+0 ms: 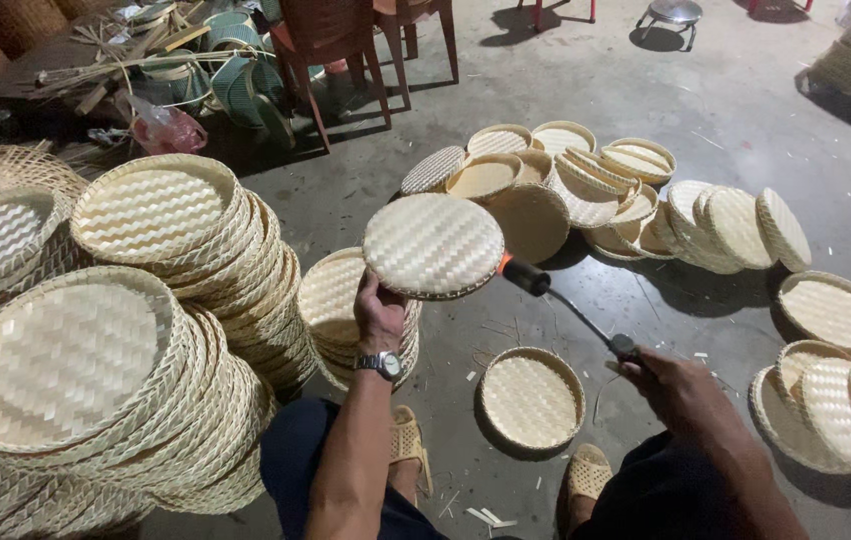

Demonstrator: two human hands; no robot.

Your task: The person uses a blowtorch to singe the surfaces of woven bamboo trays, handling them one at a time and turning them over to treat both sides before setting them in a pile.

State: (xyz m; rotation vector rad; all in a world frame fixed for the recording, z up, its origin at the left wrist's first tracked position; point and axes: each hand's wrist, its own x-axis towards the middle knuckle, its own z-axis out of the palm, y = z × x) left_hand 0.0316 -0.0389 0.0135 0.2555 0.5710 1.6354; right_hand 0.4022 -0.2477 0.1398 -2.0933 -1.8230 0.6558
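The woven tray [433, 245] is a shallow round basket of pale bamboo strips in a herringbone weave, bound by a darker rim; it is held up above the floor with its flat underside turned toward the camera and tilted slightly to the right. Being round, it has no long axis of its own. The left hand [378, 312] holds it at the lower left rim, the grip closed on the edge with the thumb over the weave; a wristwatch [383, 364] sits on that wrist. The right hand [668, 385] is closed around the dark handle end of a long thin tool [571, 312], whose long axis runs from lower right to upper left; its orange-collared black tip [523, 274] points at the tray's lower right rim and lies just beside it, contact not discernible. Directly below, between the person's sandalled feet, a single tray [532, 398] lies open side up on the concrete floor [586, 90]. A short stack of trays [334, 300] stands behind the left hand. Tall leaning stacks [146, 330] fill the left side, loose trays [596, 180] lie scattered beyond the tool, and further trays [836, 380] lie at the right
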